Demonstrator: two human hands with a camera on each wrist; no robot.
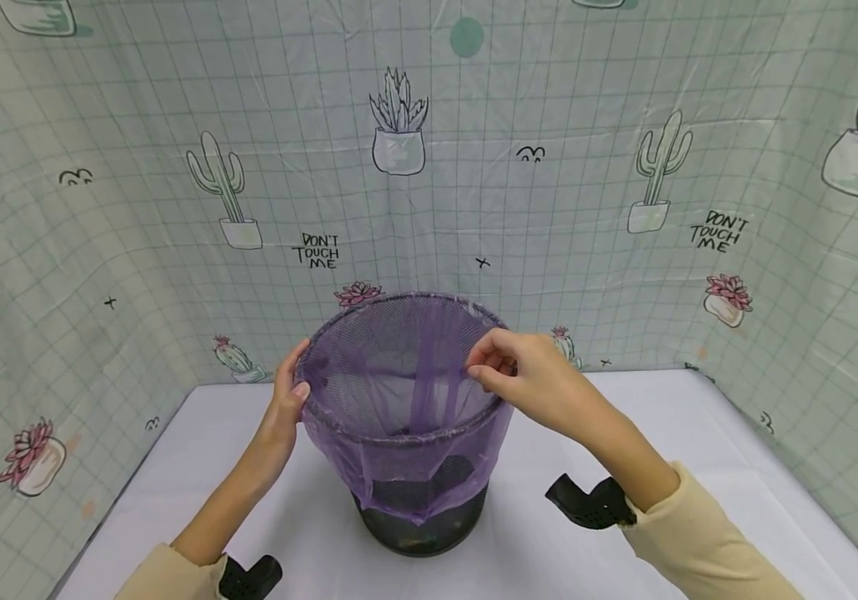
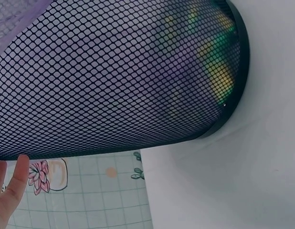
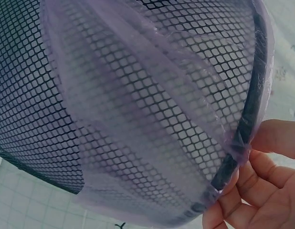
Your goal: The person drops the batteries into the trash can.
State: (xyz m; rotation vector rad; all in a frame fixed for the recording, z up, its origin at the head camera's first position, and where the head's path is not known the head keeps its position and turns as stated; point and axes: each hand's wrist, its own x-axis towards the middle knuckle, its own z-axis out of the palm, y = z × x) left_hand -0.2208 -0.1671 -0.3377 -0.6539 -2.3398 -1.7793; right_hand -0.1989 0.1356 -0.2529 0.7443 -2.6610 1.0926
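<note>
A black mesh waste bin (image 1: 421, 517) stands on the white table (image 1: 699, 450), lined with a thin purple plastic bag (image 1: 406, 450) folded over its rim. My left hand (image 1: 289, 400) grips the rim on the bin's left side, thumb on the bag's edge. My right hand (image 1: 507, 371) pinches the bag at the rim on the right side. The right wrist view shows those fingers (image 3: 262, 191) holding the purple bag (image 3: 138, 119) against the rim. In the left wrist view the mesh wall (image 2: 114, 81) fills the frame, with a fingertip (image 2: 14, 181) at the lower left.
A cactus-print curtain (image 1: 173, 208) encloses the table on the left, back and right. Black wrist mounts (image 1: 589, 504) sit at both forearms. Bare white tabletop lies on both sides of the bin.
</note>
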